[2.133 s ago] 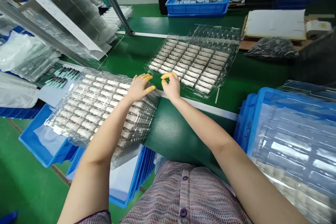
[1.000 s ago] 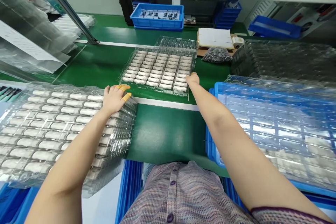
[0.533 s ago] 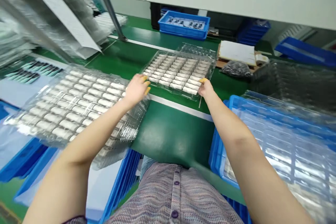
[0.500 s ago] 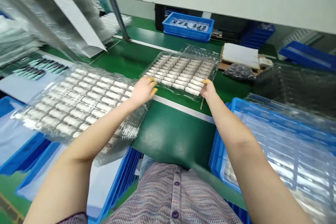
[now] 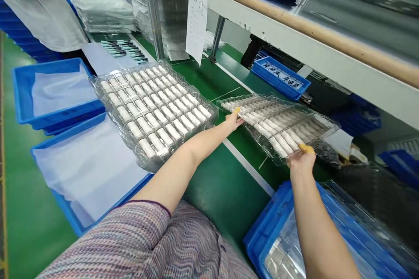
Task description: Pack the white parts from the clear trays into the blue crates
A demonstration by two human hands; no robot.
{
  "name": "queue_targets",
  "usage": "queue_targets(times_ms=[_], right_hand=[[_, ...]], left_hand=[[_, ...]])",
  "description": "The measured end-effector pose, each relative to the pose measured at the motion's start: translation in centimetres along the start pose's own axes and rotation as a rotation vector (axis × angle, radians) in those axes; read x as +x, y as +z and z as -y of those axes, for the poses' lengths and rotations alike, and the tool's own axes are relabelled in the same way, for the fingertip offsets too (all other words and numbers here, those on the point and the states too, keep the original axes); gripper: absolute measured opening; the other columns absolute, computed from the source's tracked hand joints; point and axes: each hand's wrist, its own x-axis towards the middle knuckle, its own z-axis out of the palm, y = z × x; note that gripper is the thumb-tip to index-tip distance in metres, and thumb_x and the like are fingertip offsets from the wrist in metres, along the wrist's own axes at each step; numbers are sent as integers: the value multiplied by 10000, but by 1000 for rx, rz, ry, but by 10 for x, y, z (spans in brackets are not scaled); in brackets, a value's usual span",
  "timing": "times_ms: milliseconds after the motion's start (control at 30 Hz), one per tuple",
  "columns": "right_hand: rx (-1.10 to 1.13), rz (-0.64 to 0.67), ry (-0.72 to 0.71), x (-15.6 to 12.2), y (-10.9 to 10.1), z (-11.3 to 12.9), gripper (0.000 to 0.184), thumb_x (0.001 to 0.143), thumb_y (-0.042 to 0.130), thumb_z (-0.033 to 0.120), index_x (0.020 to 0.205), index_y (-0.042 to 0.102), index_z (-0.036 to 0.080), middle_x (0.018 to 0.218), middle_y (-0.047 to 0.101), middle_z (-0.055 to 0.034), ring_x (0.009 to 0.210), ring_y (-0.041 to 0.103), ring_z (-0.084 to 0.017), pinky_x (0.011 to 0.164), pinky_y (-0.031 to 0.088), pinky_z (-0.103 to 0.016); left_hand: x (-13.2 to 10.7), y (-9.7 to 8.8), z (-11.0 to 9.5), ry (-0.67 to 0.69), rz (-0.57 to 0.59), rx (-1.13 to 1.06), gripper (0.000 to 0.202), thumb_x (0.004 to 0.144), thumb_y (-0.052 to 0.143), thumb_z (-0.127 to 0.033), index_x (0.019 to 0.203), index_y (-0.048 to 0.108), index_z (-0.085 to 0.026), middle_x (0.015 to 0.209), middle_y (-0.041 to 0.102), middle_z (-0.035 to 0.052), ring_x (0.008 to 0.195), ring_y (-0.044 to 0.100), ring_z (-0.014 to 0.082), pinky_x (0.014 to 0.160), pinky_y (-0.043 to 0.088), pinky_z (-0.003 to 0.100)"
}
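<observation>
The person's left hand (image 5: 234, 118) and right hand (image 5: 301, 159) each pinch a clear tray (image 5: 263, 149) of white rolls (image 5: 264, 130) at one o'clock; another filled tray (image 5: 153, 165) sits at eleven.

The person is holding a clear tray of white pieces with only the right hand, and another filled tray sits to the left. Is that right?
Not quite: both hands hold it. The head view shows the left hand gripping the edge of the clear tray along with the right hand. Another filled tray does sit to the left.
</observation>
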Motion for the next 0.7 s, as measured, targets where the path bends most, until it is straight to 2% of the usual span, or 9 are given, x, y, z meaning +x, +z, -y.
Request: queue_targets(times_ms=[67, 167, 233, 300, 367, 467, 533, 700], right_hand=[[159, 90, 114, -9, -9, 1, 494, 684, 482, 388, 1058, 800, 331, 1109, 775, -227, 1281, 665, -446, 1028, 444, -741], [358, 17, 206, -18, -16, -1, 463, 643, 581, 333, 1049, 803, 345, 1227, 751, -223, 1308, 642, -461, 1054, 430, -741], [486, 3, 229, -25, -16, -2, 436, 603, 627, 255, 987, 800, 371, 1269, 744, -191, 1300, 651, -450, 1064, 448, -713], [583, 74, 217, -35, -12, 0, 429, 578, 629, 191, 928, 787, 383, 1285, 748, -148, 1280, 673, -418, 1071, 484, -670], [648, 168, 178, -48, -5, 8, 433, 571, 607, 173, 931, 774, 345, 1269, 761, -115, 1252, 701, -383, 1076, 522, -645], [706, 261, 134, -71, 13, 25, 414, 581, 588, 155, 949, 746, 258, 1185, 790, -79, 1156, 753, -321, 1010, 618, -577], [717, 315, 129, -89, 29, 33, 360, 590, 610, 128, 916, 721, 234, 1115, 803, -53, 1048, 781, -270, 905, 679, -468], [653, 455, 186, -138, 78, 37, 217, 605, 705, 137, 797, 629, 203, 860, 771, 6, 787, 751, -162, 667, 666, -268]], left_hand=[[2, 9, -5, 22, -7, -22, 801, 873, 801, -379, 1547, 418, -175, 1419, 604, 236, 1211, 688, 257, 876, 605, 282], [4, 16, -20, 61, -2, -26, 744, 837, 832, -246, 1488, 480, -169, 1299, 677, 189, 1081, 722, 220, 850, 602, 269], [0, 15, -34, 94, 1, -17, 770, 813, 839, -183, 1490, 472, -178, 1265, 690, 173, 1023, 726, 207, 842, 601, 274], [-8, 11, -51, 138, 1, -7, 812, 782, 851, -144, 1493, 461, -193, 1258, 687, 162, 994, 722, 205, 829, 602, 281], [-20, 1, -70, 187, 1, 2, 824, 749, 870, -134, 1470, 477, -210, 1238, 686, 141, 972, 716, 206, 810, 603, 283], [-39, -23, -99, 257, -7, 13, 766, 721, 885, -146, 1391, 521, -216, 1139, 698, 104, 909, 705, 202, 792, 604, 294], [-52, -48, -119, 296, -28, 17, 663, 738, 869, -152, 1318, 551, -204, 1051, 702, 88, 859, 693, 191, 796, 600, 307], [-88, -136, -164, 394, -137, 10, 355, 808, 795, -168, 1112, 613, -182, 845, 667, 42, 759, 650, 160, 769, 582, 295]])
